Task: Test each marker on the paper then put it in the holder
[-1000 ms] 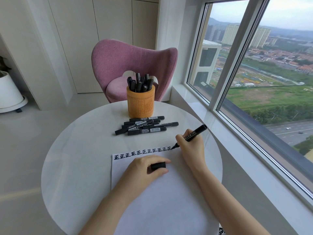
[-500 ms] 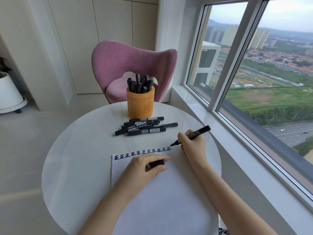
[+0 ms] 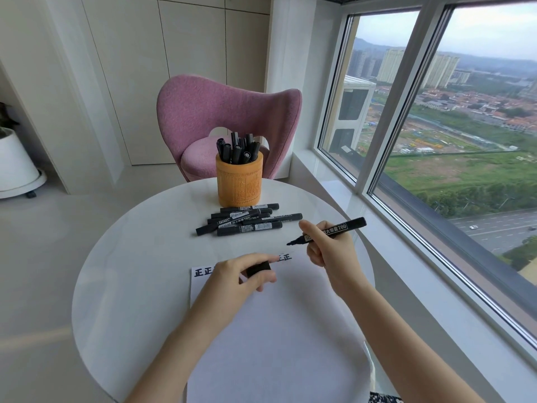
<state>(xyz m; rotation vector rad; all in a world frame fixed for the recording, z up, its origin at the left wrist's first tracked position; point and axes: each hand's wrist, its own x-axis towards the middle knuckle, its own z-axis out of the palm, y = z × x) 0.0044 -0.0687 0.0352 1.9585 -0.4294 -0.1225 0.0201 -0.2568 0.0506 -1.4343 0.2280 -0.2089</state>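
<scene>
Pinching an uncapped black marker (image 3: 334, 229) mid-barrel, the right hand (image 3: 331, 257) in the head view keeps its wet tip pointing left, seemingly lifted near the far edge of the paper (image 3: 276, 330). The left hand (image 3: 232, 277) pinches the cap (image 3: 258, 269) above the sheet. The marker looks light, rigid and smooth, so mid-barrel is probably the best hold, clear of the inky tip. Capped markers (image 3: 247, 221) lie between the sheet and the orange holder (image 3: 239, 184). The left hand hides most of the written row, and I cannot tell whether it touches the paper.
</scene>
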